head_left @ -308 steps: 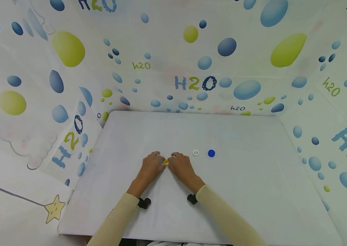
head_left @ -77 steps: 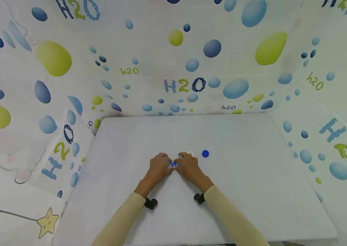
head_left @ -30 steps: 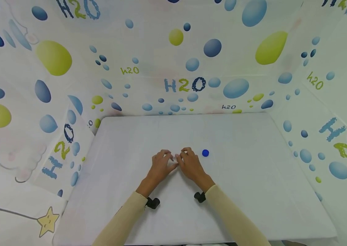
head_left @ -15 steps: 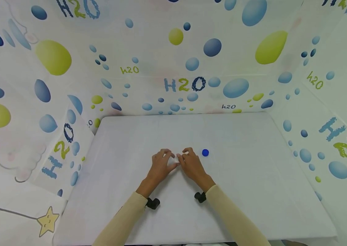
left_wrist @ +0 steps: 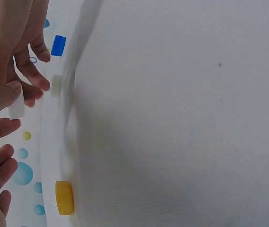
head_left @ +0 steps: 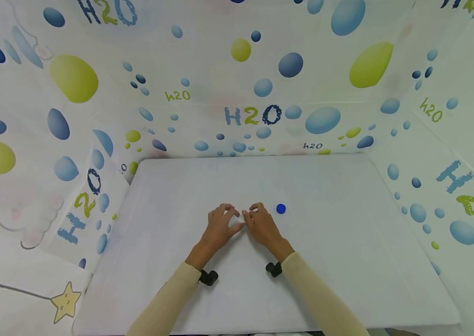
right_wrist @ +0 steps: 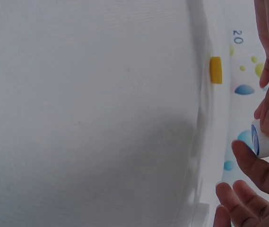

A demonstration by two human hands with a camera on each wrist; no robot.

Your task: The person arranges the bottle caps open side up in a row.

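Observation:
A small white bottle cap (right_wrist: 265, 144) with a blue-marked face is between my two hands, held on edge. My left hand (head_left: 218, 229) pinches it, the thumb (left_wrist: 4, 97) on one side. Fingertips of my right hand (head_left: 260, 227) meet the cap from the other side; its thumb is mostly hidden. On the table behind the hands lie a yellow cap (left_wrist: 64, 197), a white cap (left_wrist: 56, 86) and a blue cap (head_left: 280, 209). In the head view the yellow and white ones are covered by my hands.
The white-covered table (head_left: 329, 275) runs back to a patterned cloth wall (head_left: 207, 56), with matching cloth on both sides. Black wrist cameras (head_left: 209, 278) are strapped below the sleeves.
Ten seconds ago both hands held a yellow cap; later they held the white-and-blue cap with its face up. Now that cap is on edge. Over the last half second the hands barely move.

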